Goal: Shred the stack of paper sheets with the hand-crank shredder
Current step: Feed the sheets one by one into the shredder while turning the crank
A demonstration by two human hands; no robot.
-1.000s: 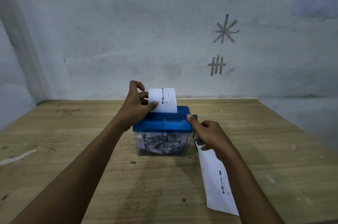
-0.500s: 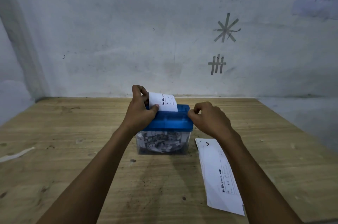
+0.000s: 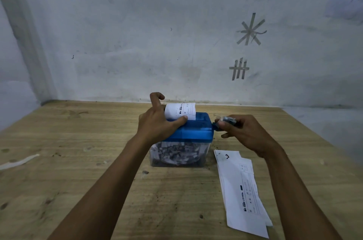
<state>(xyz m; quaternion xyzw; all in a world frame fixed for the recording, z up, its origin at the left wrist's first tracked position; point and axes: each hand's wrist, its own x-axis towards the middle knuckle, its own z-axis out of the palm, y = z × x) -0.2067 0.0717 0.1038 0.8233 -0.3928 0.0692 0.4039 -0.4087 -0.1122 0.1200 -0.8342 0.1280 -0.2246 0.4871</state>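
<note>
A hand-crank shredder with a blue lid and a clear bin full of paper shreds stands mid-table. A white printed sheet sticks up out of the lid's slot. My left hand rests on the lid's left side, its thumb pressing the sheet's lower edge and its index finger curled above. At the lid's right end, my right hand pinches the dark crank handle. A stack of white printed sheets lies flat on the table to the right of the shredder.
The wooden table meets a pale wall at the back and at the left corner. Tape marks stick to the wall at the right. A pale strip lies near the table's left edge.
The sheet stands lower in the slot than a second ago. My right hand has swung round with the crank, from beside the bin up to the lid's right end.
</note>
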